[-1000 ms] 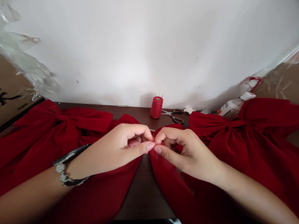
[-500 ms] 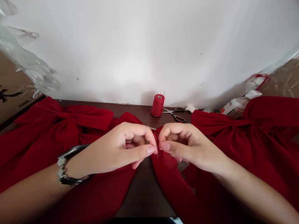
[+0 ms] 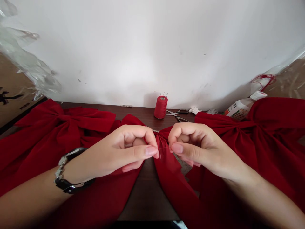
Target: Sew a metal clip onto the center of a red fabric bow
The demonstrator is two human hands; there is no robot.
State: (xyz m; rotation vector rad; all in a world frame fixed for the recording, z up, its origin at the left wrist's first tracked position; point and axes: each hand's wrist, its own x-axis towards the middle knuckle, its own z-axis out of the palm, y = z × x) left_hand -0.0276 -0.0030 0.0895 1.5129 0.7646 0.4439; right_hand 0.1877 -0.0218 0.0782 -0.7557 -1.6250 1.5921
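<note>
A fine thread (image 3: 165, 147) stretches level across the small gap between my two hands. My left hand (image 3: 135, 149), wearing a black band and a silvery bracelet at the wrist, is closed in a thumb-and-finger pinch; what lies inside is hidden. A thin straight line, needle or thread end, points down beside those fingertips. The thumb and forefinger of my right hand (image 3: 190, 143) pinch the thread's other side. Behind the fingertips lies a gathered red fabric bow (image 3: 169, 162), with a metal clip (image 3: 155, 130) at its pinched middle.
A red thread spool (image 3: 160, 107) with needles stuck in its top stands near the wall, beside black-handled scissors (image 3: 177, 113). Another clip (image 3: 126, 106) lies to the left. Red bows (image 3: 66, 119) flank my hands. A white-capped bottle (image 3: 245, 106) leans at right.
My hands have drawn apart: the right moved right, the left slightly left. A longer stretch of thread now shows between them.
</note>
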